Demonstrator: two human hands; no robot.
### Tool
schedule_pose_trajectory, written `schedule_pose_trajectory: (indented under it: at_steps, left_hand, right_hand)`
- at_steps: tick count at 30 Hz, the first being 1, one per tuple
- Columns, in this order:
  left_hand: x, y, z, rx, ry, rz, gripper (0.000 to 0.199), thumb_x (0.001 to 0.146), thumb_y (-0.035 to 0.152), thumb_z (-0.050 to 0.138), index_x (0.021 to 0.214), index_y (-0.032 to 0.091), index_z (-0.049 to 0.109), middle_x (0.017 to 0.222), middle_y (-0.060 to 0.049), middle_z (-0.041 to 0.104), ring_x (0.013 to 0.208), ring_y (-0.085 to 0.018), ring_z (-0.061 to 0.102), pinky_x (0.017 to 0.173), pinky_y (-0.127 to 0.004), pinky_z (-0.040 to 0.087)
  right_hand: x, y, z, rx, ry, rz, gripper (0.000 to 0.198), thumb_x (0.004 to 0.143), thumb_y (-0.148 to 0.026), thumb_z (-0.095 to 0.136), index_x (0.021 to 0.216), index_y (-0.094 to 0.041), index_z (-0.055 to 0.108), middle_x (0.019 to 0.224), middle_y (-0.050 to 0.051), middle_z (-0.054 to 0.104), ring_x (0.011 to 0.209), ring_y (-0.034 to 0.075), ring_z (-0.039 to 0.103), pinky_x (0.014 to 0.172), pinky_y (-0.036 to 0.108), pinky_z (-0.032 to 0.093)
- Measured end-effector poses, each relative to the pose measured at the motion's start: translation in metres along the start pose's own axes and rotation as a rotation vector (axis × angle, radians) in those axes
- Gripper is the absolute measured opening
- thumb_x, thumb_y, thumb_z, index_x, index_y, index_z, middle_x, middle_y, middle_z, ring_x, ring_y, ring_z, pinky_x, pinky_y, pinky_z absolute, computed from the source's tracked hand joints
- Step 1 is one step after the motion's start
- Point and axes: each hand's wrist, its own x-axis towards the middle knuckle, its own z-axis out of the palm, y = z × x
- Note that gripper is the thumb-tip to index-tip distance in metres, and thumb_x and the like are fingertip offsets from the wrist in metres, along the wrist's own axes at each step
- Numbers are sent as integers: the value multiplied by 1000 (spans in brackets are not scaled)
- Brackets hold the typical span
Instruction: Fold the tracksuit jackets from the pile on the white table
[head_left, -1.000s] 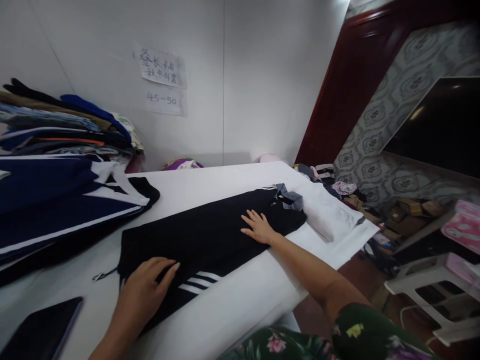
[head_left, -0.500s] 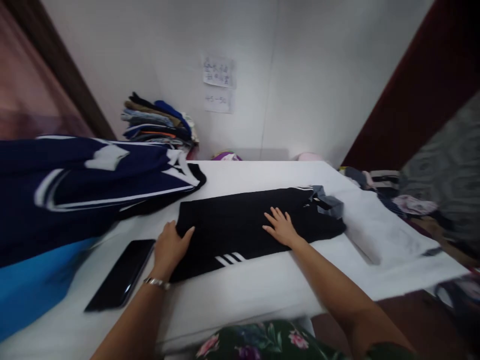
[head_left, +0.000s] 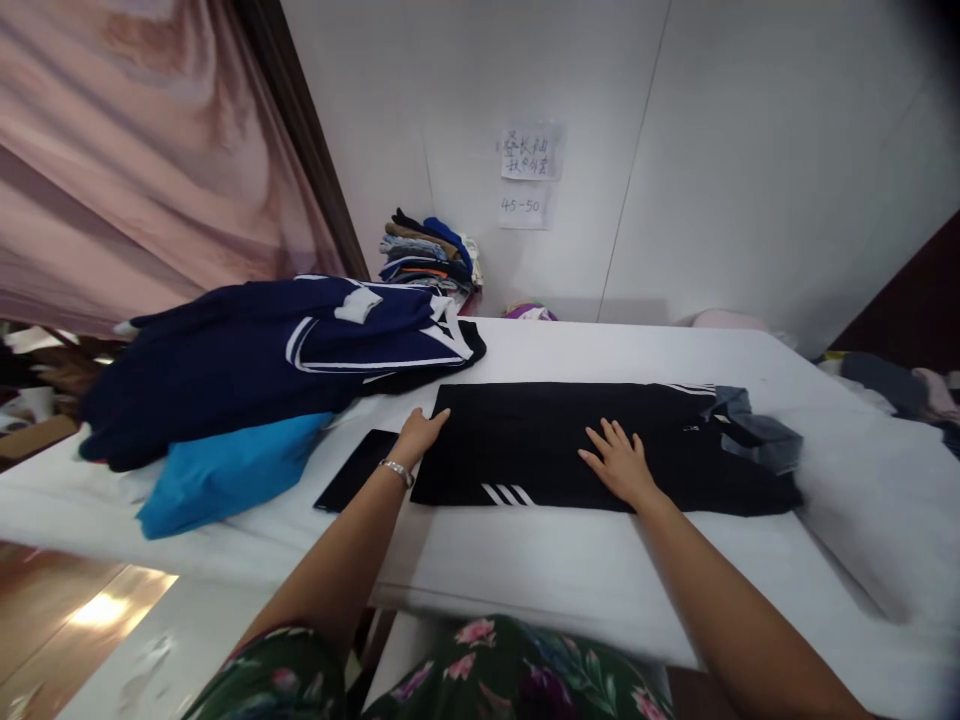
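Note:
A black sports jacket [head_left: 555, 440] with white stripes and a grey collar lies folded into a long flat strip on the white-covered table [head_left: 525, 560]. Its collar end points right. At the strip's left edge is my left hand [head_left: 420, 438], thumb on top of the cloth and fingers curled at the hem, partly hidden. My right hand [head_left: 619, 466] rests palm down on the middle of the jacket, fingers spread. A black phone [head_left: 356, 470] lies just left of my left hand.
Navy garments with white trim [head_left: 225, 350] and a blue cloth piece [head_left: 232, 470] are heaped on the left. Behind them stands a stack of folded clothes [head_left: 427, 255]. Paper notes [head_left: 529, 165] hang on the wall. White fabric [head_left: 885, 520] lies at right.
My view has swung left, so things appear further right and more of the left side shows. Both hands stay at about the same places on the jacket.

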Motion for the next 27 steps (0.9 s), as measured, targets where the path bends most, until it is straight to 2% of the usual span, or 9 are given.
schedule_pose_trajectory:
  at_steps: [4,6,8,13,16,18,23,27]
  left_hand:
    - [6,7,1,-101,-157,-90,56,74,58,66,97,7,66,95,-19,73,88,-29,70,69,-32,53]
    - [7,9,3,-131,-213,-92,48,74,54,68,88,9,68,85,-17,74,78,-26,71,65,-30,52]
    - [7,11,5,-131,-209,-75,44,71,50,72,88,9,68,87,-16,74,79,-25,71,66,-30,52]
    - [9,11,12,-60,-89,-15,46,66,42,76,99,11,66,98,-16,73,92,-28,69,74,-31,50]
    - [8,14,14,-15,-52,32,39,68,36,73,99,14,67,97,-13,73,91,-26,69,75,-31,50]
    - [7,19,12,16,-34,72,33,70,33,71,98,15,67,97,-13,73,90,-26,69,75,-31,50]
    - [-2,52,0,95,7,209,31,73,26,64,102,14,65,99,-12,72,90,-25,67,76,-30,48]
    - [-12,97,-10,171,4,347,33,74,23,59,105,13,62,95,-11,71,86,-23,66,74,-30,48]
  right_hand:
    - [0,1,1,10,-2,2,61,96,-59,27,146,-27,41,158,11,26,147,30,16,114,58,13]
    - [0,1,0,24,2,5,61,96,-59,28,145,-26,43,158,11,27,147,30,17,114,58,13]
    - [-1,0,-1,40,6,8,60,96,-59,28,144,-26,44,158,11,28,147,29,17,114,57,13]
    - [-2,-9,-12,61,69,1,59,97,-57,28,143,-25,46,158,11,27,147,30,15,114,59,11]
    - [-1,-21,-21,93,145,-57,60,97,-57,28,145,-25,44,160,9,23,148,30,12,115,58,9]
    - [0,-28,-22,128,116,-111,60,96,-58,29,147,-27,40,160,8,21,148,29,12,116,57,9]
    - [1,-35,-18,194,-115,-179,63,95,-61,32,146,-24,42,158,11,26,147,29,16,116,56,9]
    - [1,-35,-25,399,-61,-115,66,95,-63,32,147,-24,41,158,10,27,148,26,14,118,53,7]
